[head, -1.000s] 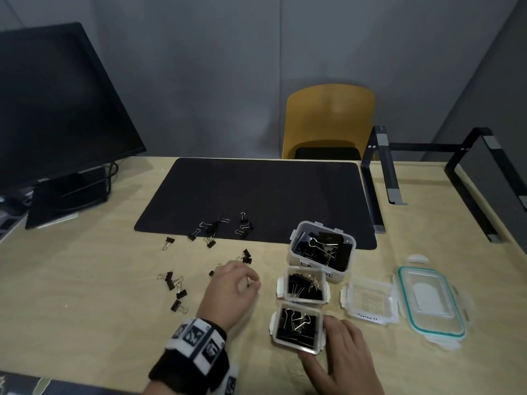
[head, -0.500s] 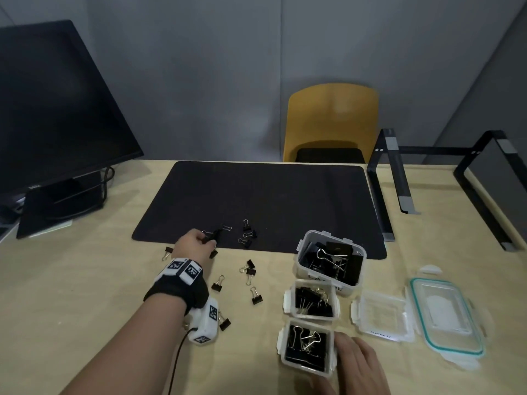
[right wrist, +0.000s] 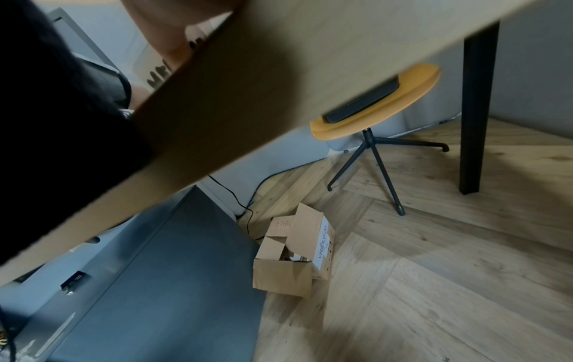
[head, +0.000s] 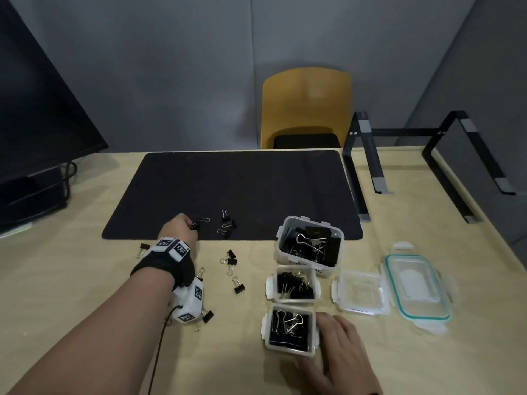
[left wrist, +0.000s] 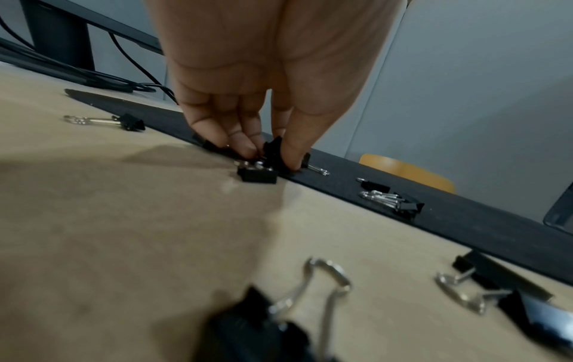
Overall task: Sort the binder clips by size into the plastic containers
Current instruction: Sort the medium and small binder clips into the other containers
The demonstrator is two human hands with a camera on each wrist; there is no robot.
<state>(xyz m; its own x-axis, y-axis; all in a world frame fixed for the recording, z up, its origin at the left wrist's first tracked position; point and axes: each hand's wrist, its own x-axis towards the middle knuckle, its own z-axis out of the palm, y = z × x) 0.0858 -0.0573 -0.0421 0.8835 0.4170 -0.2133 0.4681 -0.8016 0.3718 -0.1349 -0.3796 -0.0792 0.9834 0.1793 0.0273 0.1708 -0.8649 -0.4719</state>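
Note:
My left hand [head: 191, 226] reaches to the front edge of the black mat [head: 242, 189]. In the left wrist view its fingers [left wrist: 245, 144] and thumb pinch a small black binder clip [left wrist: 272, 147], with another clip [left wrist: 257, 175] lying just below. Three open plastic containers stand in a row: a large one [head: 322, 270], a middle one [head: 269, 285] and the nearest [head: 288, 350], each holding black clips. My right hand [head: 332, 323] rests flat against the nearest container's right side. Several loose clips [head: 226, 223] lie on the mat and several more [head: 239, 287] on the table.
An empty clear small container [head: 359, 295] and a teal-rimmed lid [head: 417, 286] lie right of the row. A monitor [head: 34, 109] stands at the far left, a black metal stand [head: 370, 155] at the far right, a yellow chair [head: 306, 106] behind the table.
My left hand has moved from beside the containers forward to the mat's front edge and closed on a clip there. The right hand has stayed by the nearest container.

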